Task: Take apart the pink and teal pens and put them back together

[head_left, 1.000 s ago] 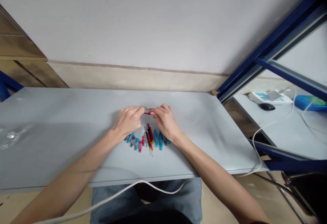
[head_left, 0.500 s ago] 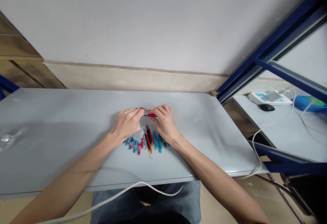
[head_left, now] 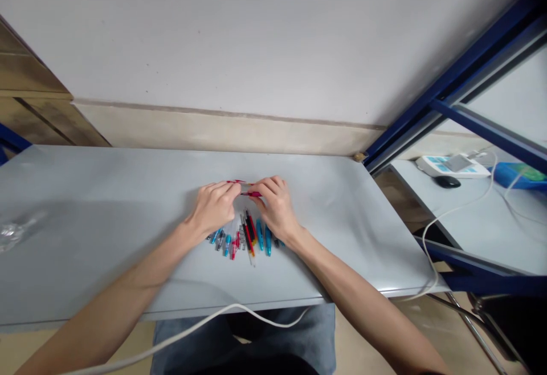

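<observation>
Between both hands, just above the grey table, is a pen [head_left: 253,194] with a red barrel end and a clear part. My left hand [head_left: 216,203] is closed on its left end, and my right hand [head_left: 274,201] pinches the red end. Behind the fingers another red piece [head_left: 235,181] shows in part. Closer to me lie several pen parts: ink refills [head_left: 248,232] with black, red and yellow sections, blue pen barrels [head_left: 260,235], and clear tubes with blue caps [head_left: 227,244] and red caps [head_left: 235,246]. The right hand partly covers some of the parts.
A crumpled clear plastic bag [head_left: 12,235] lies at the table's left. A white cable [head_left: 231,308] crosses in front of the near edge. Beyond a blue frame [head_left: 482,124] at right stand a black mouse [head_left: 447,182], a white device [head_left: 453,165] and a blue object [head_left: 519,175].
The hands and the pen stay almost in place. The camera view has shifted very slightly.
</observation>
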`<state>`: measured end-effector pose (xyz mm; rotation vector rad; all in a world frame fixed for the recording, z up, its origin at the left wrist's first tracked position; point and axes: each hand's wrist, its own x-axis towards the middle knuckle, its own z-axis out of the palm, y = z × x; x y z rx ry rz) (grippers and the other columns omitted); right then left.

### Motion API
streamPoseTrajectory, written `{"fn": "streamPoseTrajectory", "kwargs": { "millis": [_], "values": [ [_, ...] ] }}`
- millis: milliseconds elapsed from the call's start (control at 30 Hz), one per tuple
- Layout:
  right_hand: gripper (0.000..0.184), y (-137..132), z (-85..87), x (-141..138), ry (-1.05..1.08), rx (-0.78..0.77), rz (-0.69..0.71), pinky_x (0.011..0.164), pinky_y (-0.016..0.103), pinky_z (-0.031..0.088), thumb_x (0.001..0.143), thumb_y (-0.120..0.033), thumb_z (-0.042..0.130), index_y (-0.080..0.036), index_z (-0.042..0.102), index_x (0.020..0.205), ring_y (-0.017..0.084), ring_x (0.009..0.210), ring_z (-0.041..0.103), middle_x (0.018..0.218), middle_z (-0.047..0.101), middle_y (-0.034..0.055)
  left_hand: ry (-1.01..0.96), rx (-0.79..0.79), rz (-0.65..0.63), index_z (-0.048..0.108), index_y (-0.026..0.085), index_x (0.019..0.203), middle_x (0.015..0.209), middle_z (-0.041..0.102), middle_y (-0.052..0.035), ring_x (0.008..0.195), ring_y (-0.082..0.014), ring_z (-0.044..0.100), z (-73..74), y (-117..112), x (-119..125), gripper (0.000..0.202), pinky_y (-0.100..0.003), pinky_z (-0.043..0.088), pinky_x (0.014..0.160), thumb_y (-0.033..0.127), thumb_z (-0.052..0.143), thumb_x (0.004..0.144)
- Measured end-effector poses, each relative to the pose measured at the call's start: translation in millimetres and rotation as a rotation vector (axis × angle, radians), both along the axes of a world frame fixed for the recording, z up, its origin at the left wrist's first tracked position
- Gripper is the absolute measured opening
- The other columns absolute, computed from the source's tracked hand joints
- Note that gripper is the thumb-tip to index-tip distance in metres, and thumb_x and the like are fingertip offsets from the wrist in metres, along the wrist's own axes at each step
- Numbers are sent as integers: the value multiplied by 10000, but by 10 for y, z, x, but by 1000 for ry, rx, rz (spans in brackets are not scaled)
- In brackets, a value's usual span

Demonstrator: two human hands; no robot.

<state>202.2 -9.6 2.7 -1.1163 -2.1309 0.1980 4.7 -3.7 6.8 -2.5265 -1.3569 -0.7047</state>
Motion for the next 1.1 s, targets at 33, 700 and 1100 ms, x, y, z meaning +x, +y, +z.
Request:
{"fn": "streamPoseTrajectory", "kwargs": {
  "millis": [33,700,1100],
  "values": [
    [186,-1,9,1,-19,-8,9,871,403,401,1036,-306,546,-241,710,1093,257,997,530,1051,701,82,-3,2,1,606,210,808,735,698,-57,705,-235,670,1,-2,-1,259,-326,405,608,16,469,702],
    [262,51,-75,18,88,-5,-29,776,334,419,948,-28,455,-225,561,810,227,899,484,900,537,58,8,-104,-23,658,215,1060,826,758,-47,722,-232,713,-43,-42,-3,279,-311,437,604,117,485,864],
    [363,-5,7,33,-32,-90,49,872,328,465,1018,-67,362,-220,641,1192,216,977,569,1059,618,88,26,62,-147,653,177,1201,1035,717,-100,956,-243,656,27,11,-26,396,-370,470,797,10,402,945]
  ]
}}
